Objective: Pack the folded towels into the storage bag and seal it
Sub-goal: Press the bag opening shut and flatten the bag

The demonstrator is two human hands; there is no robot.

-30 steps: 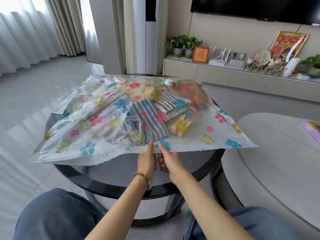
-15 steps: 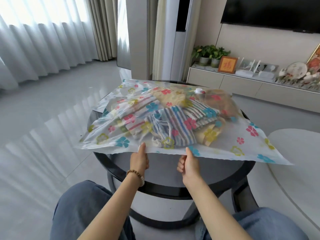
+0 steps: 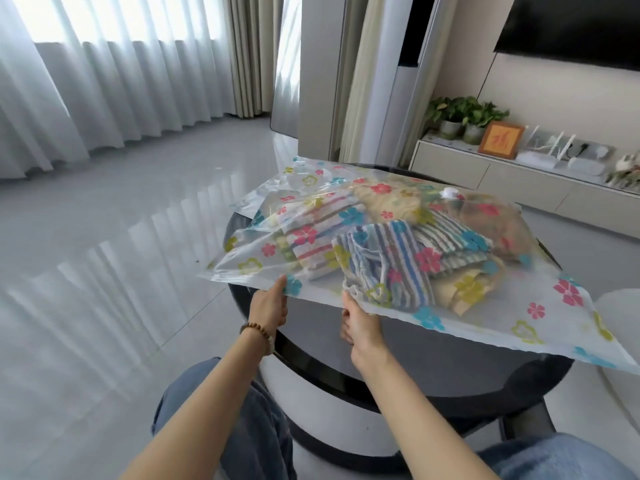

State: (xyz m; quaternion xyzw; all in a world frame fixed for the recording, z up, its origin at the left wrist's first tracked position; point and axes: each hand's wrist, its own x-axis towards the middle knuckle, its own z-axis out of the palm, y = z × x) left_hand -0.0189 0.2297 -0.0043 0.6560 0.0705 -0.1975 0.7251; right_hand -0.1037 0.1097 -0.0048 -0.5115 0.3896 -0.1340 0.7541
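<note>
A clear storage bag printed with coloured flowers lies across the round dark table. Inside it are folded towels: a blue and grey striped one in front, a red and yellow striped one to its left, beige ones behind. A white valve cap sits on the bag's top. My left hand pinches the bag's near edge close to its left corner. My right hand pinches the same edge a little further right, thumb on top.
A second pale round table stands at the right edge. Behind are a low TV cabinet with potted plants and a framed picture. Glossy grey floor stretches to the left, with curtains beyond. My knees in blue jeans are below the table.
My hands have slid apart and leftward along the bag's near edge, my left hand nearing the left corner. My head has turned left, so the bag sits further right in view.
</note>
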